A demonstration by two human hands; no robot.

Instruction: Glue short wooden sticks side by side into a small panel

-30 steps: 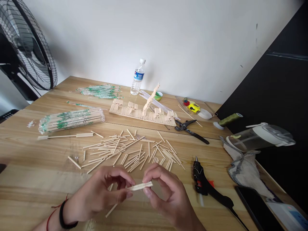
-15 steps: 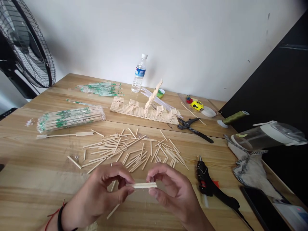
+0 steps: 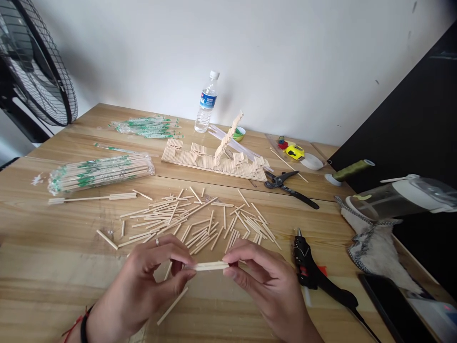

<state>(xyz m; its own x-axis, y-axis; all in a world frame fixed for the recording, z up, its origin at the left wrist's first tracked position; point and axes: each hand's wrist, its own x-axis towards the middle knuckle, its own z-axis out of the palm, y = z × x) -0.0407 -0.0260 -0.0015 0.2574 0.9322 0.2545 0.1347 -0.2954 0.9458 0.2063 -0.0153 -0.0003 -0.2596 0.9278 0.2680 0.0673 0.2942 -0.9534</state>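
Between my two hands, just above the table, a small bundle of short wooden sticks (image 3: 210, 266) lies level, its sticks side by side. My left hand (image 3: 153, 281) pinches its left end with thumb and index finger. The right end is pinched by the thumb and fingers of my right hand (image 3: 262, 281). Beyond my hands many cut wooden sticks (image 3: 171, 214) lie scattered, and one loose stick (image 3: 172, 306) rests below my left hand. A black glue gun (image 3: 314, 271) lies to the right of my right hand, nozzle pointing away.
A stick-built model (image 3: 214, 164) stands at the back. Bagged chopsticks (image 3: 102, 172) and green-printed wrappers (image 3: 146, 127) are left, near a fan (image 3: 39, 62). A water bottle (image 3: 206, 104) stands behind. Pliers (image 3: 291, 188), a tape measure (image 3: 295, 152), a phone (image 3: 394, 307) and a clear container (image 3: 389, 197) lie right.
My right thumb and fingers have closed on the right end of the stick bundle, where they stood apart before. The bundle has risen slightly in view.
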